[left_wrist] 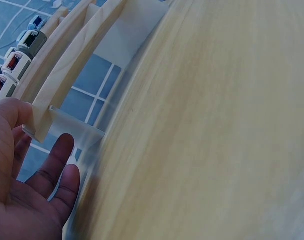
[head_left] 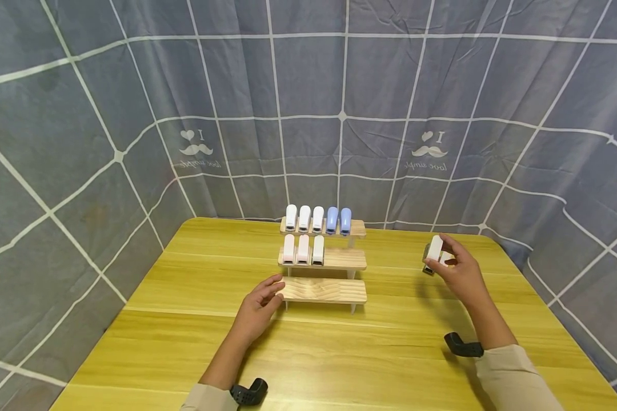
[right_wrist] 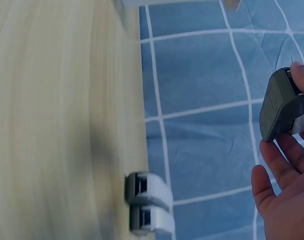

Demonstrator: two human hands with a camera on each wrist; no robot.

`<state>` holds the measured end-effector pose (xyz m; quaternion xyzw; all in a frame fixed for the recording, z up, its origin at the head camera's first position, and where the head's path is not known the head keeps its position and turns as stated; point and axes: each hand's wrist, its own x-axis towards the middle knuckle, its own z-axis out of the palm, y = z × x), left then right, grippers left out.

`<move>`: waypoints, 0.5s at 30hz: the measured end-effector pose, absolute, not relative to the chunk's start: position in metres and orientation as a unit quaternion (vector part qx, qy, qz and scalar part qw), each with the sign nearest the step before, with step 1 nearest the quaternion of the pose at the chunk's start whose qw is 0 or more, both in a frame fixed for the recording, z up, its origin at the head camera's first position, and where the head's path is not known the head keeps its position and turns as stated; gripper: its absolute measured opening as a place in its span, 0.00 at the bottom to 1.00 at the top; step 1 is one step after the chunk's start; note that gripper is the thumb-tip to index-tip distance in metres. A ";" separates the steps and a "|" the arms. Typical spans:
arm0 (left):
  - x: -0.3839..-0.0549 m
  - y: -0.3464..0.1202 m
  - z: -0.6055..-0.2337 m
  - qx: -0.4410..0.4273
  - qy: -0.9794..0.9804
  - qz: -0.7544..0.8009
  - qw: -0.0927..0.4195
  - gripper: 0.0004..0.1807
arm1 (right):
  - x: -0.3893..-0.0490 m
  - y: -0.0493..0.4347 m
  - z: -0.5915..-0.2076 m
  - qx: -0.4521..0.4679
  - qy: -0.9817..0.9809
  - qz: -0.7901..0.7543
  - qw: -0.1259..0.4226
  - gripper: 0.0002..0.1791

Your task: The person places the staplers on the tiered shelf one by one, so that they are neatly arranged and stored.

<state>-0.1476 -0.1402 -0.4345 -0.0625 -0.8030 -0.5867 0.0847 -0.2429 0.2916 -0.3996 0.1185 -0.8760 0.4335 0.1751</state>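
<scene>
A white-topped stapler with a dark grey base (head_left: 434,249) is held above the right of the table by my right hand (head_left: 460,273), between thumb and fingers. The right wrist view shows the stapler's grey underside (right_wrist: 279,107). My left hand (head_left: 257,308) holds the left end of the lowest wooden shelf (head_left: 321,290), thumb and fingertips about its edge. On the middle shelf (head_left: 344,260) stand two pale pink staplers (head_left: 295,249) and a white stapler (head_left: 317,250). White staplers (head_left: 304,218) and two blue staplers (head_left: 339,221) line the top shelf (head_left: 359,228).
Two white staplers with grey bases (right_wrist: 154,202) stand on the table near the right hand. The wooden table (head_left: 211,337) reaches back to a grey-blue grid-patterned curtain (head_left: 313,142). A black wrist camera (head_left: 249,393) is strapped to each forearm.
</scene>
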 end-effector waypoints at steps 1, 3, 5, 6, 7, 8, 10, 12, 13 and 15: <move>-0.148 -0.140 -0.434 -0.063 -0.803 -0.587 0.084 0.16 | -0.243 0.290 -0.399 0.119 -0.877 0.432 0.173 0.39; -0.149 -0.140 -0.436 -0.063 -0.804 -0.585 0.084 0.16 | -0.243 0.286 -0.398 0.123 -0.879 0.427 0.174 0.40; -0.150 -0.140 -0.438 -0.066 -0.806 -0.581 0.089 0.16 | -0.242 0.282 -0.397 0.127 -0.879 0.425 0.174 0.40; -0.149 -0.140 -0.437 -0.066 -0.806 -0.581 0.089 0.16 | -0.242 0.279 -0.396 0.130 -0.879 0.424 0.174 0.39; -0.149 -0.140 -0.437 -0.066 -0.807 -0.580 0.089 0.16 | -0.241 0.277 -0.396 0.133 -0.879 0.424 0.174 0.39; -0.149 -0.140 -0.437 -0.066 -0.807 -0.580 0.089 0.16 | -0.241 0.275 -0.396 0.138 -0.878 0.423 0.177 0.39; -0.149 -0.140 -0.436 -0.065 -0.808 -0.579 0.087 0.16 | -0.240 0.270 -0.396 0.145 -0.877 0.423 0.176 0.39; -0.150 -0.140 -0.438 -0.059 -0.807 -0.582 0.082 0.16 | -0.240 0.265 -0.396 0.151 -0.876 0.422 0.178 0.39; -0.152 -0.141 -0.442 -0.058 -0.807 -0.582 0.082 0.16 | -0.240 0.262 -0.396 0.153 -0.876 0.422 0.179 0.39; -0.157 -0.142 -0.451 -0.057 -0.807 -0.582 0.085 0.16 | -0.240 0.257 -0.396 0.158 -0.873 0.423 0.181 0.39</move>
